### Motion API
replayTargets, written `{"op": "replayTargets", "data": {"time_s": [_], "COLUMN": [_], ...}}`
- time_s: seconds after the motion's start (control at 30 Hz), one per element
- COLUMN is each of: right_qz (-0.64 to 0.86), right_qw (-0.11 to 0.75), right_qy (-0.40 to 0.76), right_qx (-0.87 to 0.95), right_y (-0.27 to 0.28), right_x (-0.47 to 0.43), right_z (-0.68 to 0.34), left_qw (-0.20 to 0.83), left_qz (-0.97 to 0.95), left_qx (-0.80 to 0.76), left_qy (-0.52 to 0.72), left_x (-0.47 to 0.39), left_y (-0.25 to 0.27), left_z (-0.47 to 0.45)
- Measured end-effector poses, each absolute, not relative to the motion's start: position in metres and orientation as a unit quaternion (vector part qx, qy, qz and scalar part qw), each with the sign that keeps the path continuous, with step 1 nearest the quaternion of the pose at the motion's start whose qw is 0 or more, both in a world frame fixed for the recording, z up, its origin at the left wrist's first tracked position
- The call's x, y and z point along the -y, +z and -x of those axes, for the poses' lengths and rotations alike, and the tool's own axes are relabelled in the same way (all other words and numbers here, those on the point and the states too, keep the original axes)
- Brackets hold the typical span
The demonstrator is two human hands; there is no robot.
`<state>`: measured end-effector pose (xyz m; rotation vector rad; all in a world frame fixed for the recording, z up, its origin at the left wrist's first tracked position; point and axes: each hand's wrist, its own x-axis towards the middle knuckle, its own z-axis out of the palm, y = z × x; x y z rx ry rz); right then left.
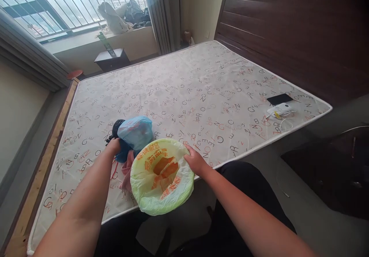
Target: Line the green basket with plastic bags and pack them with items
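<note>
The left arm reaches up from the lower left, its wrist bent in toward the crumpled black bag [117, 127] and blue bag [137, 130] on the mattress [184, 87]. The left hand [114, 145] is at these bags, but its fingers are mostly out of sight, so I cannot tell how far they are closed. The right arm slants in from the lower right, and the right hand [196, 161] grips the far right side of a round rim covered by a yellow-green bag [141, 197], thumb on top.

This rim tilts toward the camera above the near mattress edge, showing orange print and a shadowed inside; whatever supports it underneath is hidden. A pink cloth [127, 169] is partly covered by it. Both upper arms are cut off, and the dark area at right is hard to make out.

The mattress spreads broadly beyond the bags, bounded by a wooden rail [31, 197] at left and a dark headboard [288, 30]. A black flat device [279, 98] and white device [280, 110] with a cable lie well apart, near the right corner.
</note>
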<state>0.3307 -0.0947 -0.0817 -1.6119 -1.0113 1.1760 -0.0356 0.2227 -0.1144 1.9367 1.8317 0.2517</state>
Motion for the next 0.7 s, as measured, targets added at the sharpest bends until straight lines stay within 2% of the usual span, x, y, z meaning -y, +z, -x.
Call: {"op": "replayTargets", "data": {"time_s": [0.2,0.33,0.4,0.57,0.7], "right_qz": [0.646,0.650,0.652,0.667,0.668], "right_qw": [0.437,0.440,0.441,0.445,0.446], "right_qy": [0.482,0.471,0.468,0.455,0.450], "right_qx": [0.399,0.403,0.401,0.388,0.391], "right_y": [-0.078,-0.080,-0.081,-0.085,-0.085], "right_x": [0.092,0.093,0.094,0.098,0.097], "right_z": [-0.328,-0.326,-0.324,-0.319,-0.317], "left_qw": [0.328,0.437,0.458,0.384,0.312], "left_qz": [-0.614,-0.515,-0.466,-0.409,-0.438], "left_qx": [-0.706,-0.686,-0.670,-0.670,-0.637], "left_qy": [0.128,0.270,0.353,0.485,0.553], "left_x": [-0.197,-0.168,-0.157,-0.133,-0.100], "left_y": [-0.091,-0.060,-0.042,0.020,0.075], "left_z": [0.047,0.051,0.050,0.050,0.051]}}
